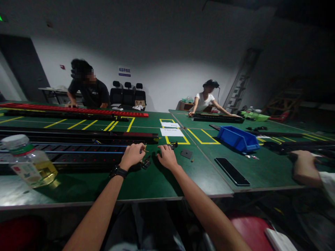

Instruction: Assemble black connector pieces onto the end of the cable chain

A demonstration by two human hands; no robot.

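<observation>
Head view, one frame. Green bench (157, 181) with yellow floor-style markings fills the middle of the frame.

Left hand (132, 156): centre of frame, wristwatch (118, 171) on the wrist, fingers curled into a loose fist at the right end of a long black rail (78, 153) with blue lines; whether it pinches anything cannot be told.

Right hand (167, 157): just right of the left one, palm down, fingers bent, resting on the bench. Small dark parts (146, 163) lie between the two hands, too small to identify.

Nearby items: dark square plate (186, 153) right of the right hand; black phone (231, 171) lower right of centre; blue bin (238, 138) above it; white paper sheets (171, 132) inside a yellow box, upper centre; plastic bottle (28, 161) of yellowish liquid at left edge; long red rail (73, 109) upper left.

Other people: one in black, upper left; one in white, upper right of centre; a third person's hand (305, 167) at the right edge.
</observation>
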